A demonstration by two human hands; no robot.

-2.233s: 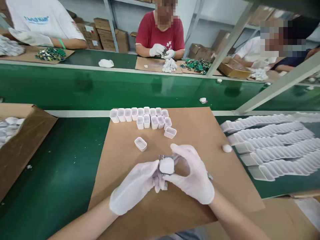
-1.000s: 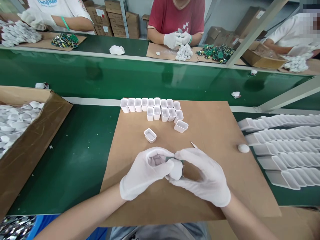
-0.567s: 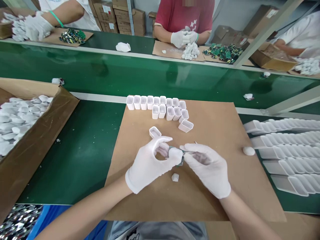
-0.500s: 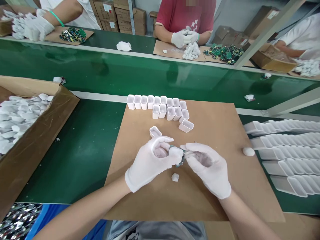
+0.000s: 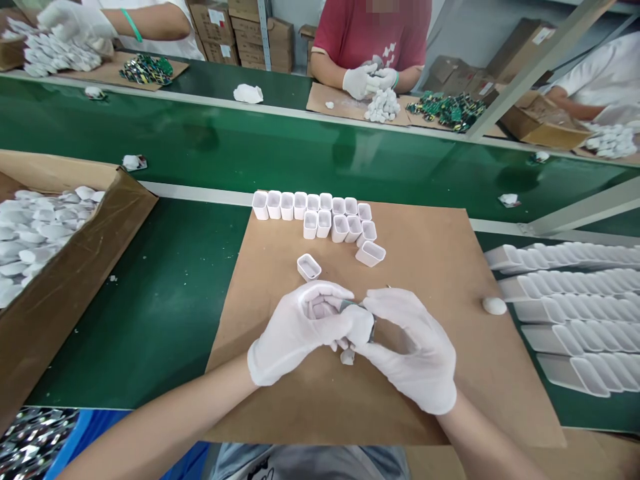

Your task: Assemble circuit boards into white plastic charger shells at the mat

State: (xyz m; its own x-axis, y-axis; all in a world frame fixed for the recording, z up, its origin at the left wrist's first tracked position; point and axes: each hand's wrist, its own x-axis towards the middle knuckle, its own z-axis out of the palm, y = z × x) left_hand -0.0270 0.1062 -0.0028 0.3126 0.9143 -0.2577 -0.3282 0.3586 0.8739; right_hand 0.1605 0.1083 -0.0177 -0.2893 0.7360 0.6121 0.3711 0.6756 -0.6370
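Both my hands wear white gloves and meet over the brown cardboard sheet (image 5: 280, 407). My left hand (image 5: 297, 333) pinches a small green circuit board (image 5: 345, 305) with a rounded white part (image 5: 361, 325) on it, mostly hidden by the fingers. Thumb and fingers of my right hand (image 5: 415, 353) close on the board's right side. Just below them lies a small white scrap (image 5: 347, 357), partly covered. An open white plastic cup (image 5: 309, 267) sits beyond my left hand. Farther back, a tilted white cup (image 5: 371, 253) lies near rows of similar cups (image 5: 310, 225).
At left stands a cardboard box (image 5: 85, 267) of white pieces. Stacked white cups (image 5: 575, 310) line the right side, near a round white piece (image 5: 495, 306). A green conveyor belt (image 5: 280, 147) carries scattered parts. Gloved co-workers sit across it.
My right hand's fingers have spread and now wrap the board's right side, thumb below it. The belt's parts have shifted right. A co-worker's hand at upper left has lifted.
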